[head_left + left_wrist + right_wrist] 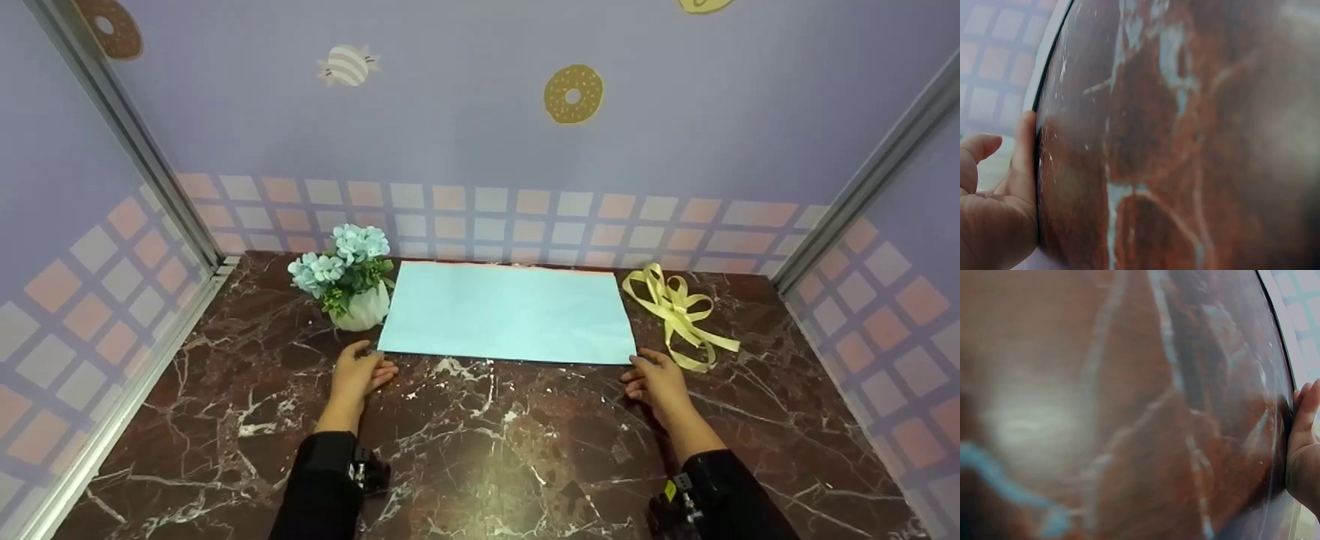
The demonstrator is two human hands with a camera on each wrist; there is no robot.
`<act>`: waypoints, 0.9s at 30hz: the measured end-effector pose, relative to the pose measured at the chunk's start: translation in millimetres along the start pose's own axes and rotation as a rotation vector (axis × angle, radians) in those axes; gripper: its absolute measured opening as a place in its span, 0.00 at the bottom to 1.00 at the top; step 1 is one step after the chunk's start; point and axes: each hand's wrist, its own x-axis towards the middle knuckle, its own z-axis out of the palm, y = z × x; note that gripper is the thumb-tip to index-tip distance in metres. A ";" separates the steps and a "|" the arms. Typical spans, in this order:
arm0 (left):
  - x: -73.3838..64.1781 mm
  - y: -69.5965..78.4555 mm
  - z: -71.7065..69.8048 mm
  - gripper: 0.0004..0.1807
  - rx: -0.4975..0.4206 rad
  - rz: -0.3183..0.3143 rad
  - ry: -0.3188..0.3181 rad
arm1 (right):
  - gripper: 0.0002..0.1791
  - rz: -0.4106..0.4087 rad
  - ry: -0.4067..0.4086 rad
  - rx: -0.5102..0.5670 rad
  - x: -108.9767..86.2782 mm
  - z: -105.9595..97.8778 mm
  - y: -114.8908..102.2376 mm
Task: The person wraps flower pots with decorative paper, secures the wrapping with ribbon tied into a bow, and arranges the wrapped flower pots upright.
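Observation:
A light blue rectangular sheet [510, 313] lies flat on the table, with a thin pink strip along its far edge. My left hand [358, 375] rests at its near left corner, fingertips right at the edge. In the left wrist view the thumb [985, 145] stands apart from the fingers, and a fingertip meets the pale sheet's edge. My right hand [660, 382] lies at the near right corner, its fingertips touching there with the fingers loosely bent. The right wrist view shows only part of this hand [1304, 450], low against the tabletop.
A white pot with blue flowers [341, 259] stands just left of the sheet. A looped yellow ribbon [679, 319] lies to the right, close to my right hand. The dark red marbled table [487, 450] is bounded by purple walls [465, 112] at the back and sides.

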 end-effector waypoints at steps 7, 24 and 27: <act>0.0 6.1 -5.0 0.27 -0.019 -0.033 0.000 | 0.32 0.033 -0.004 0.028 10.7 3.5 -4.1; 7.7 13.5 1.9 0.25 -0.014 -0.076 -0.001 | 0.26 0.100 -0.003 0.039 24.7 2.5 -16.8; 6.1 16.1 3.3 0.25 -0.044 -0.097 0.006 | 0.25 0.129 -0.018 0.053 24.5 1.4 -16.2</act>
